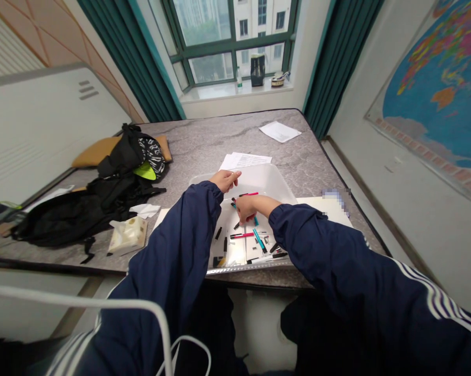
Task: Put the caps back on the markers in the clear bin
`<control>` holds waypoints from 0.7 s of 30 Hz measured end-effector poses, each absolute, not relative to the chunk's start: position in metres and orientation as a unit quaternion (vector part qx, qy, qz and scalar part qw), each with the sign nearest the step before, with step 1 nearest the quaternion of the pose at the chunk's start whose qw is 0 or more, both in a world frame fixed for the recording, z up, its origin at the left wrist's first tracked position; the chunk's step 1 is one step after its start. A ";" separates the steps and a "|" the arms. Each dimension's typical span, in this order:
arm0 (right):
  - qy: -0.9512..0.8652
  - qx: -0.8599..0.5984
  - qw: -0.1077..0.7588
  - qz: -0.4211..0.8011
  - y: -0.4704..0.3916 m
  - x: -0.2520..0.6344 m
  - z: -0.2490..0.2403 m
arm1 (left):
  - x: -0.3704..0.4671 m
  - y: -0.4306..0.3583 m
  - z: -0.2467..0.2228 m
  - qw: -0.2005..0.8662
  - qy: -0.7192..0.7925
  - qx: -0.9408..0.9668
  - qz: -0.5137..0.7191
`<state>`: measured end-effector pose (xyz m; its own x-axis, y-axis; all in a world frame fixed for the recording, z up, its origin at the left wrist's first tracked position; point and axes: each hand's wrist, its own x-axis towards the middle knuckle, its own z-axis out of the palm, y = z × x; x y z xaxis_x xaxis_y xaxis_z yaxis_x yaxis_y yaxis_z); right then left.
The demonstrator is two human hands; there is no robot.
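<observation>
Grey marbled table (204, 138); window (204, 28) well behind the bin (268, 180). Bin translucent, at the near edge. Person's left hand (226, 180) over its back part, fingers loosely bent (whether gripping anything, cannot tell). Right hand (246, 209) reaches down inside the bin, fingertips lowered; cannot tell if they pinch something. Red pen (242, 236) and teal pen (260, 241) lie on the bin's floor. Tissue box (129, 236) and black bag (86, 209) left of the bin.
</observation>
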<state>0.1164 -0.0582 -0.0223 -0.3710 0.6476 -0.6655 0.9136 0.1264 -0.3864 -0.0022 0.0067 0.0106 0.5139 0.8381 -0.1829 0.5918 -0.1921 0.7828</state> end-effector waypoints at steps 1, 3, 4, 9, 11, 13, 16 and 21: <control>0.741 0.532 0.174 -0.370 -0.059 0.113 -0.021 | -0.002 0.007 0.011 0.418 0.473 0.762 0.142; 0.752 0.531 0.179 -0.347 -0.061 0.108 -0.017 | -0.002 0.007 0.012 0.403 0.472 0.771 0.138; 0.753 0.530 0.186 -0.344 -0.062 0.106 -0.015 | -0.002 0.008 0.013 0.399 0.473 0.773 0.139; 0.720 0.548 0.237 -0.354 -0.070 0.100 -0.010 | -0.001 0.006 0.017 0.441 0.485 0.740 0.148; 0.701 0.569 0.229 -0.365 -0.072 0.102 -0.009 | 0.001 0.004 0.020 0.466 0.494 0.718 0.150; 0.694 0.585 0.197 -0.371 -0.072 0.106 -0.009 | 0.001 0.002 0.022 0.482 0.499 0.706 0.143; 0.705 0.586 0.142 -0.373 -0.071 0.111 -0.008 | 0.001 0.002 0.023 0.488 0.494 0.708 0.131; 0.679 0.577 0.206 -0.404 -0.074 0.114 -0.012 | -0.001 0.008 0.018 0.494 0.469 0.719 0.138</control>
